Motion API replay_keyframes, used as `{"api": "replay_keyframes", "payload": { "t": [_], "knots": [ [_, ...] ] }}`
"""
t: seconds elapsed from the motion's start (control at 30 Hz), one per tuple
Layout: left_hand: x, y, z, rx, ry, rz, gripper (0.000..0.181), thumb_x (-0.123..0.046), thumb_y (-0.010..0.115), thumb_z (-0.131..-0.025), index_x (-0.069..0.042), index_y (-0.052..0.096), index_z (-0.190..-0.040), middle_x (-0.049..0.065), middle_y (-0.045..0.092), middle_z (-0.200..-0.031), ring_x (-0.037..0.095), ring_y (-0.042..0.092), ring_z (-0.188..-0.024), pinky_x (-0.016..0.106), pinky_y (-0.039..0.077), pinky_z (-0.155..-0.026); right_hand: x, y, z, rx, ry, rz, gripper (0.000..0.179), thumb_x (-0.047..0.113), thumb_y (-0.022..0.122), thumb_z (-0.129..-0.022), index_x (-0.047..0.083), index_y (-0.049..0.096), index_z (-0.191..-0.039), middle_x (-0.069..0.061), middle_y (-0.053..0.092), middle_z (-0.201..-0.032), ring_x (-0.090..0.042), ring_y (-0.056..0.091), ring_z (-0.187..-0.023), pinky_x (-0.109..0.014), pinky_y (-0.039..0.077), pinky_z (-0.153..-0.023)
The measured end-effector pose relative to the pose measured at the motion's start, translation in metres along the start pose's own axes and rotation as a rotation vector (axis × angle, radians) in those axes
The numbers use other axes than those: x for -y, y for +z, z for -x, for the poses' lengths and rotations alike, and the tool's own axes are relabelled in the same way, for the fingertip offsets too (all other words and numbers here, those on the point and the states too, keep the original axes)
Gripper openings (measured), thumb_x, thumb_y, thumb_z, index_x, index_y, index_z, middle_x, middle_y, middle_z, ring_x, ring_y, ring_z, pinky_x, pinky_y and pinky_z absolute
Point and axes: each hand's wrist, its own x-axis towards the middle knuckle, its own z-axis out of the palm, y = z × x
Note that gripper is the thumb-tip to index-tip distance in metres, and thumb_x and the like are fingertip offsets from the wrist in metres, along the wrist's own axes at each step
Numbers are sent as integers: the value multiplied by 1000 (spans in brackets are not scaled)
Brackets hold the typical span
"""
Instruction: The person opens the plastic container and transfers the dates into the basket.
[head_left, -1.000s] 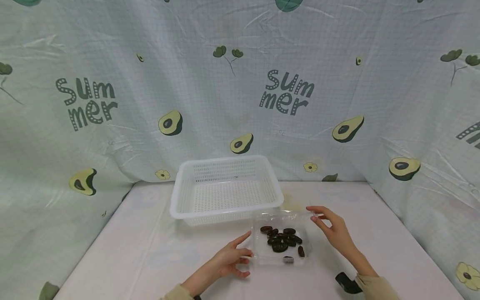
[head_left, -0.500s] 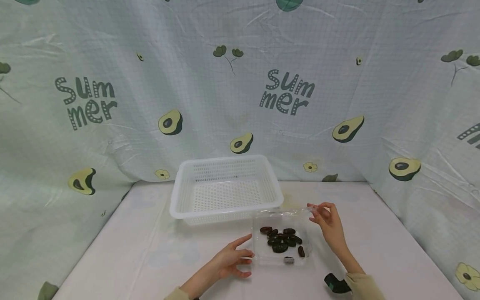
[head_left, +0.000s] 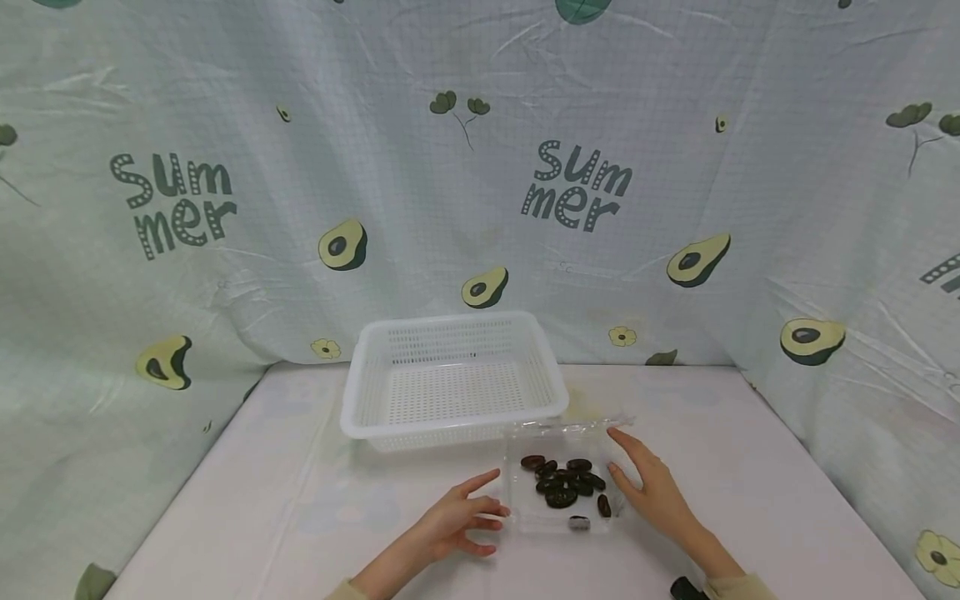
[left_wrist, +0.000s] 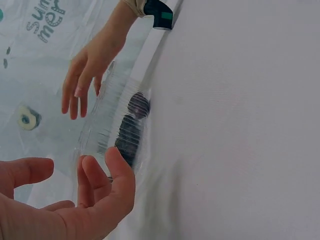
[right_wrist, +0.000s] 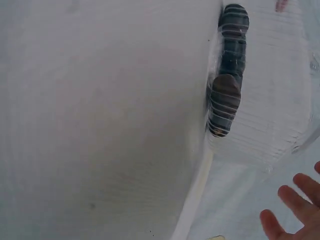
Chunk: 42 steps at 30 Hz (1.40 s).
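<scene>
A clear plastic box [head_left: 528, 518] lies on the table, holding several dark brown, oval fruits that look like dates [head_left: 561, 497]. One smaller piece near the front edge has a pale patch. At the box's left side is my left hand [head_left: 457, 523], fingers spread and loosely bent, fingertips right at the wall. My right hand [head_left: 654, 493] reaches over the box's right side, thumb and fingers apart with nothing between them. Ribbed box walls [right_wrist: 270, 100] show in the right wrist view, the dark fruits [right_wrist: 226, 95] lying behind them.
Behind the box stands a white perforated plastic basket [head_left: 450, 425], its near right corner close to the box's back edge. The white table [head_left: 315, 500] meets a printed sheet [head_left: 420, 192] hung at the back and sides.
My right hand has let go of the clear plastic at the box's back right corner and moved down and toward me. The left hand, box and fruits have stayed put.
</scene>
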Motion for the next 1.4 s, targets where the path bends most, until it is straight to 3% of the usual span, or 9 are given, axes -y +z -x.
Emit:
{"api": "replay_keyframes", "payload": {
  "t": [0.1, 0.3, 0.4, 0.53, 0.63, 0.8, 1.07, 1.2, 1.4],
  "knots": [
    [-1, 0, 2, -18, 9, -59, 59, -15, 50, -87, -10, 26, -140, 4, 64, -92, 11, 56, -73, 33, 51, -59, 3, 1, 4, 120, -44, 120, 63, 16, 65, -79, 3, 37, -134, -16, 44, -132, -31, 50, -112, -47, 43, -82],
    [-9, 2, 8, -61, 96, -239, 53, -16, 51, -86, -3, 35, -134, 13, 61, -99, 16, 58, -79, 34, 51, -59, 9, 0, 5, 294, -4, 244, 70, 37, 57, -84, 3, 28, -138, -20, 31, -141, -35, 39, -123, -53, 37, -88],
    [-13, 4, 10, -88, 210, -387, 46, -15, 53, -85, 1, 43, -126, 14, 59, -95, 17, 56, -76, 29, 48, -57, 10, 1, 5, 345, 0, 286, 74, 45, 53, -84, 9, 24, -141, -20, 28, -143, -36, 32, -128, -55, 33, -91],
    [-17, 9, 10, -109, 433, -651, 34, -12, 58, -82, 1, 54, -113, 11, 59, -89, 13, 53, -70, 22, 43, -57, 12, 1, 5, 405, 7, 317, 77, 52, 49, -84, 15, 17, -143, -17, 21, -146, -34, 20, -134, -59, 29, -94],
    [-20, 14, 8, -98, 572, -836, 27, -11, 58, -82, -3, 57, -108, 9, 59, -89, 13, 53, -73, 21, 43, -64, 13, 2, 4, 437, 15, 315, 79, 52, 51, -83, 14, 16, -143, -17, 16, -148, -34, 15, -136, -60, 27, -96],
    [-22, 24, 0, -83, 683, -1135, 29, -17, 58, -85, -11, 56, -113, 3, 54, -102, 13, 51, -92, 21, 44, -73, 16, 1, 2, 468, 37, 319, 79, 52, 52, -82, 10, 21, -141, -18, 17, -147, -36, 17, -135, -61, 26, -96],
    [-24, 37, -27, -121, 1003, -1672, 38, -24, 59, -84, -14, 53, -120, 2, 51, -116, 16, 48, -107, 27, 47, -82, 17, -1, 3, 500, 76, 309, 78, 55, 49, -82, 10, 23, -141, -16, 16, -148, -37, 17, -135, -62, 23, -97],
    [-27, 42, -38, -142, 1088, -1860, 41, -30, 62, -82, -16, 53, -119, 0, 53, -116, 17, 49, -108, 28, 46, -86, 16, -1, 4, 507, 82, 307, 78, 56, 47, -83, 12, 23, -142, -16, 14, -149, -36, 16, -135, -62, 23, -97],
    [-26, 45, -55, -177, 1166, -2009, 41, -40, 65, -77, -22, 56, -112, -3, 56, -110, 16, 51, -107, 29, 43, -91, 16, -1, 4, 512, 82, 300, 76, 57, 45, -83, 16, 20, -143, -15, 13, -149, -36, 14, -136, -62, 22, -98]
  ]
}}
